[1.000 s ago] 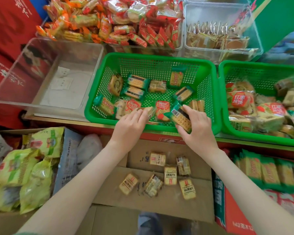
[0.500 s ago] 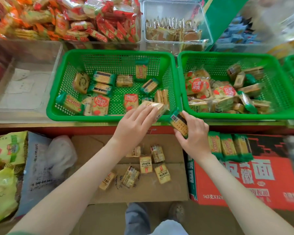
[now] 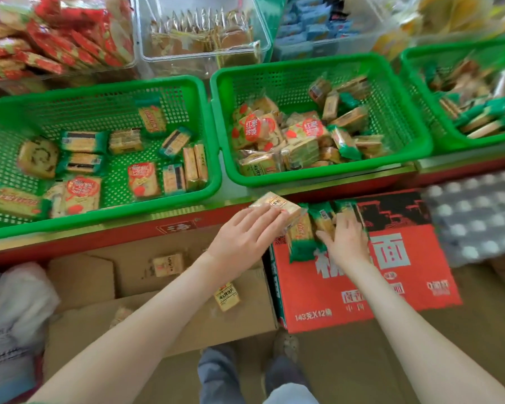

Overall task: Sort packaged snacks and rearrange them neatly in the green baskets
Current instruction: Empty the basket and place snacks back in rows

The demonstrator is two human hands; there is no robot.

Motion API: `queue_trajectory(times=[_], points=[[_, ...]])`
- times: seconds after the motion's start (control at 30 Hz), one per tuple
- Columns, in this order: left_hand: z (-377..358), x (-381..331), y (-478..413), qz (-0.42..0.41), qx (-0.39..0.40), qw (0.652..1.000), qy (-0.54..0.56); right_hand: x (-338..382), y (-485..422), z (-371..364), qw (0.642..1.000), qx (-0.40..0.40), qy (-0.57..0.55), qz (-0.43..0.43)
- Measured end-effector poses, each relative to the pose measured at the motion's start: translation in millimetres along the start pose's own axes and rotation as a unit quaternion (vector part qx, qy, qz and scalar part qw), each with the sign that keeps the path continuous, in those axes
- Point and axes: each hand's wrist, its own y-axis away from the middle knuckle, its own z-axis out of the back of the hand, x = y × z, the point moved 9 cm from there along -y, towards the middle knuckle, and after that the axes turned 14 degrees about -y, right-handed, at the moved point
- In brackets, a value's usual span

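Observation:
My left hand holds a beige cracker packet just below the front rim of the middle green basket. My right hand lies on a row of green-edged cracker packets on top of a red carton, with its fingers around one of them. The left green basket holds scattered mixed packets. Packets are heaped in the middle basket, and a third green basket at the right holds green-edged packets.
Several beige packets lie on flattened cardboard on the floor below the shelf. Clear bins of snacks stand behind the baskets. A white bag is at the left. My feet show at the bottom.
The view has swung right. My right hand has carried its green-edged packet down onto the row on the red carton. My left hand has moved right with the beige packet.

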Motion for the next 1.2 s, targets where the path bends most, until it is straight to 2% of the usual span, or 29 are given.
queue_trajectory(times=[0.03,0.1,0.17,0.2,0.23,0.27,0.3,0.37,0.43,0.5,0.6,0.7,0.8,0.87,0.93,1.0,1.03,1.13,1.2], points=[[-6,-8,-3,-0.006,0.005,1.0,0.0,-4,-2,-2,1.0,0.009,0.011,0.001],[-18,-22,-7,-0.015,0.015,1.0,0.003,-1,-1,7,0.999,-0.022,-0.015,0.026],[-25,-34,-10,-0.026,0.021,0.999,0.012,14,7,24,0.988,-0.058,-0.125,0.074],[-26,-40,-12,-0.034,0.022,0.999,0.018,20,10,30,0.974,-0.043,-0.21,0.079],[-28,-45,-12,-0.043,0.021,0.999,0.021,26,13,27,0.95,0.011,-0.307,0.057],[-28,-48,-12,-0.048,0.019,0.998,0.026,32,19,17,0.908,0.089,-0.408,0.019],[-28,-49,-12,-0.047,0.018,0.998,0.033,39,26,7,0.852,0.153,-0.5,-0.02],[-26,-46,-7,-0.039,0.017,0.998,0.038,49,36,-5,0.759,0.208,-0.613,-0.075],[-24,-41,5,-0.044,0.026,0.998,0.031,60,42,-17,0.708,0.239,-0.658,-0.095],[-27,-37,25,-0.059,0.06,0.996,0.025,73,46,-36,0.695,0.281,-0.654,-0.098],[-41,-24,63,-0.058,0.161,0.985,0.031,84,47,-79,0.755,0.29,-0.579,-0.102],[-49,-1,100,0.004,0.241,0.97,0.023,91,43,-124,0.816,0.259,-0.507,-0.102],[-45,18,134,0.042,0.275,0.96,0.015,97,33,-160,0.891,0.232,-0.387,-0.055],[-37,29,153,0.055,0.276,0.96,0.018,97,30,-184,0.918,0.239,-0.316,-0.024],[-25,40,168,0.063,0.268,0.961,0.02,96,27,-198,0.963,0.231,-0.136,0.031],[-13,53,177,0.067,0.253,0.965,0.017,102,27,-196,0.976,0.205,0.015,0.068],[-6,61,179,0.069,0.241,0.968,0.02,112,29,-190,0.978,0.189,0.041,0.084],[21,89,172,0.072,0.179,0.98,0.04,158,40,-162,0.981,0.132,0.012,0.142],[45,113,161,0.077,0.112,0.989,0.048,206,54,-133,0.964,0.081,-0.059,0.248]])
